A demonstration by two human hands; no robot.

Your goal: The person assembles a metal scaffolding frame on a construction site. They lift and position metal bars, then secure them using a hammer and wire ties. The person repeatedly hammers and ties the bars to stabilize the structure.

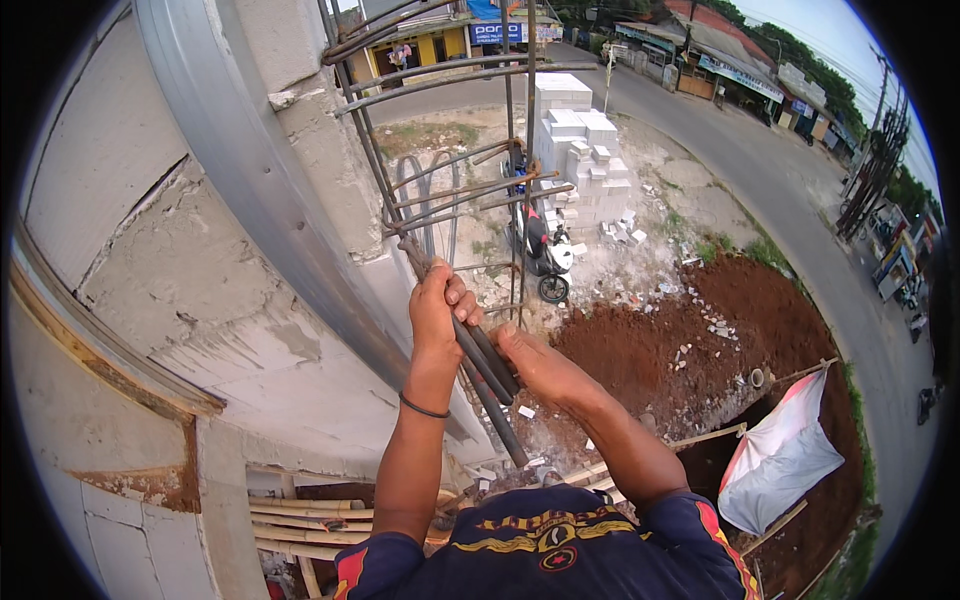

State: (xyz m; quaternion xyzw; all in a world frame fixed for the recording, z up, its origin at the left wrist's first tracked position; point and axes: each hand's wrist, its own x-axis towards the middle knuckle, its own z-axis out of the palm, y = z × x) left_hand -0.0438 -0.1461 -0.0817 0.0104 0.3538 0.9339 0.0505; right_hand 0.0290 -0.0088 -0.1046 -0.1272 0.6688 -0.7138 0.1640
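steel rebar cage [440, 190], left hand [440, 305] and right hand [535, 362] clenched on black-handled cutter [490, 375] (high above ground)

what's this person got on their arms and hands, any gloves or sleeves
No gloves: both hands are bare. The left hand has a thin dark band around its wrist; the right hand wears nothing. Short dark navy sleeves with red and yellow trim end above the elbows, leaving both forearms uncovered.

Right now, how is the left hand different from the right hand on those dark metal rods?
The left hand grips higher up the dark steel rods, fingers curled fully round them; the right hand sits lower, pressing against them from the side. The left wrist wears a thin dark band; the right wrist is bare. Both are bare hands touching the same rod bundle beside the grey block wall.
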